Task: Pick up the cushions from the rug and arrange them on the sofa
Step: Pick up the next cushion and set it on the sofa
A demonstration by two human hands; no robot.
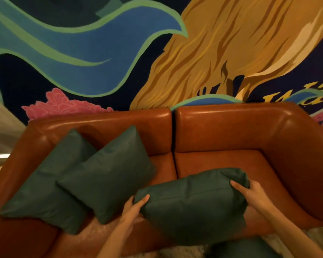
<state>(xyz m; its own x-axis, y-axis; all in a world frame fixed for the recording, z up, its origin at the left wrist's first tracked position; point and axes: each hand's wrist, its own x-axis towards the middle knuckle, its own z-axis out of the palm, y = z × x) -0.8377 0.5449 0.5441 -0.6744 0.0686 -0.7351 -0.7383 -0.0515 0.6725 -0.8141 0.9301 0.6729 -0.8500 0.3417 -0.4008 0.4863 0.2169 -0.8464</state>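
nearest, at the bottom edge, one dark green floor cushion (242, 248) shows only in part, lying on a pale shaggy rug (177, 253). just above it, two hands grasp the held cushion (192, 203), also dark green. the left hand (133, 209) grips its left end, thumb on top. the right hand (250, 194) grips its right end, fingers curled over the corner. it lies crosswise over the front of the right seat of the sofa (231, 131); whether it rests on the seat i cannot tell. on the left seat two more green cushions stand tilted: the left cushion (41, 185) leans into the armrest corner, and the middle cushion (108, 174) overlaps it. four cushions are in view. the one sofa is brown leather with two back sections. behind it is one mural (82, 53) in blue, green, pink and gold.
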